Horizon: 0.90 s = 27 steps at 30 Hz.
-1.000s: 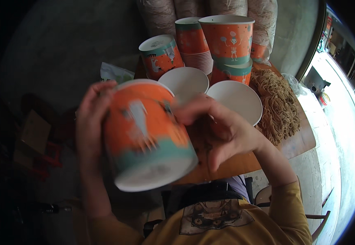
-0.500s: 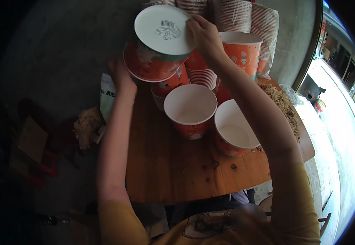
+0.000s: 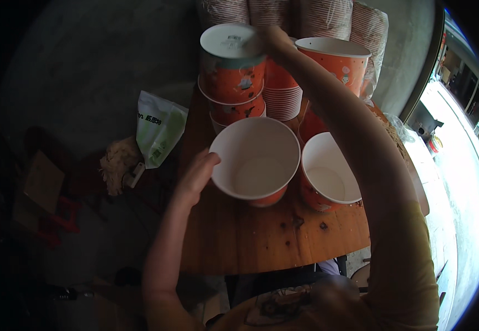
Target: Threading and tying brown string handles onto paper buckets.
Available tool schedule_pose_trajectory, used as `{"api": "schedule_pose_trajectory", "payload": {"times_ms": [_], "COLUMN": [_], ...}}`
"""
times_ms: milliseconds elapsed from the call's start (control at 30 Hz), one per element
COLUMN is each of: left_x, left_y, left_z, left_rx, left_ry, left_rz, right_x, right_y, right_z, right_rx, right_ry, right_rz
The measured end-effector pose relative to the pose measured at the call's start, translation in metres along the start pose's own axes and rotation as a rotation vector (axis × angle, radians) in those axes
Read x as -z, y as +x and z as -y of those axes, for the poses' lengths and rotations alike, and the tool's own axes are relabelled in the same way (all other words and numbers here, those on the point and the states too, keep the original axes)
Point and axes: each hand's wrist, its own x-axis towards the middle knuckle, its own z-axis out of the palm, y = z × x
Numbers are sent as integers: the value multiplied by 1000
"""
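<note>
Dim indoor view, lit from the right, where strong daylight glares almost white off the pale floor [image 3: 443,165], fringed with blue. The left sinks into deep shadow, its details hard to make out. The table [image 3: 239,243] darkens leftward. Fisheye distortion bends the outer edges. The right hand [image 3: 275,41] seems slightly blurred.

Looks like a workshop, w/ concrete wall [image 3: 124,55], bagged tub stacks [image 3: 326,19], wood tbl. [image 3: 239,243]

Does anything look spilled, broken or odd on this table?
No spill or damage stands out. One upside-down tub by the right hand looks odd: its base is on top, while the open tub at the left hand faces up.
</note>
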Motion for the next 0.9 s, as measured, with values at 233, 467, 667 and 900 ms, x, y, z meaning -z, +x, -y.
{"api": "schedule_pose_trajectory", "payload": {"times_ms": [233,467,667,900], "left_x": [16,15,-9,-1], "left_y": [-43,-48,-51,-77], "left_z": [19,30,15,21], "left_rx": [-58,-66,-124,-137], "left_ry": [143,146,157,137], "left_rz": [-52,-21,42,-49], "right_x": [-28,-19,-52,-82], "right_y": [-37,-59,14,-41], "right_z": [14,40,-16,5], "right_rx": [189,394,313,196], "right_ry": [136,-277,-427,-236], "right_rz": [-228,110,396,374]}}
